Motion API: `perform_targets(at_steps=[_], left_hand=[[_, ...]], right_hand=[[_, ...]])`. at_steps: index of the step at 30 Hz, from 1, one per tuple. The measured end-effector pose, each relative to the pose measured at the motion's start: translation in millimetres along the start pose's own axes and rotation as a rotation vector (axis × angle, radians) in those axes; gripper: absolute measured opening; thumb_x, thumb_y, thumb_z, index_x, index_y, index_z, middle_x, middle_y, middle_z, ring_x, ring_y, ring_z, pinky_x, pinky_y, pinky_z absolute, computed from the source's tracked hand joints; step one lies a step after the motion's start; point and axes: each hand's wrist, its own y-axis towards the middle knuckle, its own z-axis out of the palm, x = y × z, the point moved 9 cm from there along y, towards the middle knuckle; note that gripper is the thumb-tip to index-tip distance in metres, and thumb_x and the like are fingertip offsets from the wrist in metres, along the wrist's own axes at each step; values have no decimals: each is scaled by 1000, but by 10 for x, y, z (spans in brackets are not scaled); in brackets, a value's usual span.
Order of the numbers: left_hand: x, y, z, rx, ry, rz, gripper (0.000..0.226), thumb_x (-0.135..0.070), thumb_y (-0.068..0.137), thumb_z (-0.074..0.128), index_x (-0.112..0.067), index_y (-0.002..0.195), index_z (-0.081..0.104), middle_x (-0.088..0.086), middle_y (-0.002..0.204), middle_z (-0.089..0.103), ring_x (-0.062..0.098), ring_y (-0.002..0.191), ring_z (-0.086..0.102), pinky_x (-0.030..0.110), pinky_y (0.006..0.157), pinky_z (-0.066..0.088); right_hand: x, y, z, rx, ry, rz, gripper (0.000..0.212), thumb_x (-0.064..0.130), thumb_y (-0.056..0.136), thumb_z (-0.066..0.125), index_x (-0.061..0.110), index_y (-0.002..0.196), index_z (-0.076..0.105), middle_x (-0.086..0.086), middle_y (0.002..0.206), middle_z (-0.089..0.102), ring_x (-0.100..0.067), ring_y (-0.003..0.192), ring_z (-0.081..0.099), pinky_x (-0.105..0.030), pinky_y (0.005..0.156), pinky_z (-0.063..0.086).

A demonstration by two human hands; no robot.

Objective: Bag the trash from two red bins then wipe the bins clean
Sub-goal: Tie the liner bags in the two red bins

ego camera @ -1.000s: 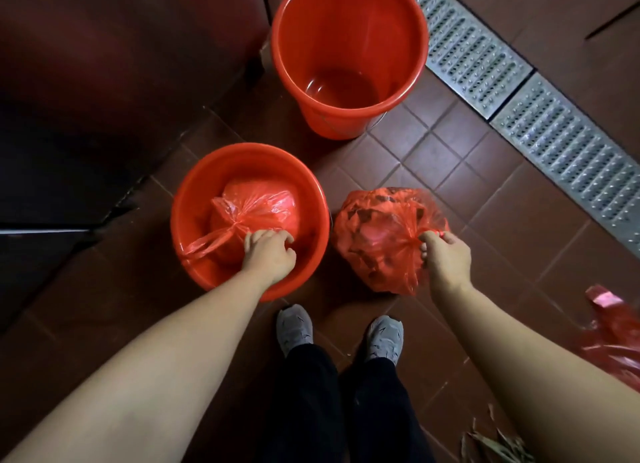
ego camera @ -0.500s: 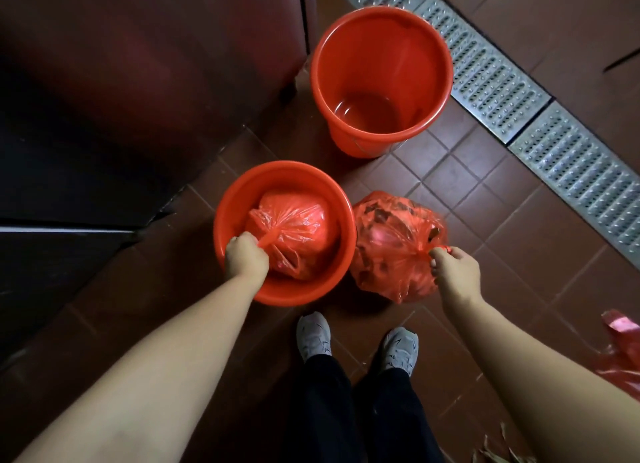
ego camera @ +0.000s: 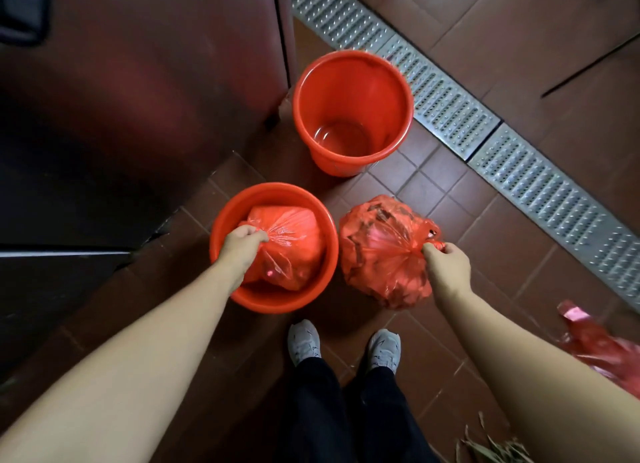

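a floor of dark red-brown tiles (ego camera: 460,227) is seen from above, crossed on a diagonal by a perforated metal drain grate (ego camera: 460,109) that runs from the upper middle down to the right edge. a dark cabinet front (ego camera: 138,91) fills the upper left. beside its corner an empty red bin (ego camera: 353,112) stands upright, mouth facing up, its rim near the grate. nearer the feet a second red bin (ego camera: 225,227) also stands upright, and a tied red trash bag (ego camera: 294,247) is lodged inside it, its gathered neck drawn toward the bin's left wall. that neck is gripped by the left hand (ego camera: 242,247), fingers curled round the plastic. just to the right of this bin, on the tiles, a second red trash bag (ego camera: 381,254) filled with dark scraps is seen, its knotted top pulled to the right. the knot is pinched by the right hand (ego camera: 446,268). loose red plastic (ego camera: 602,351) lies at the right edge, dry leaves (ego camera: 495,452) at the bottom edge. two grey shoes (ego camera: 304,341) are planted below the bins.
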Motion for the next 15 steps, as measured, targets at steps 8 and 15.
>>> perform_targets(at_steps=[8,15], left_hand=[[-796,-673,-263,-59,27,96,28,-29,67,61,-3,77,65,3,69,61,19,70,55,32,70,45],[-1514,-1707,-501,-42,85,207,16,-31,73,61,-15,70,59,-5,60,57,15,60,50,31,59,41]], right_hand=[[615,-409,-544,-18,-34,-24,21,25,81,57,16,67,45,-4,61,43,-21,61,42,-34,57,37],[1593,-1039,-1196,12,-57,-138,32,25,87,56,17,63,36,-1,60,39,-21,60,38,-37,59,37]])
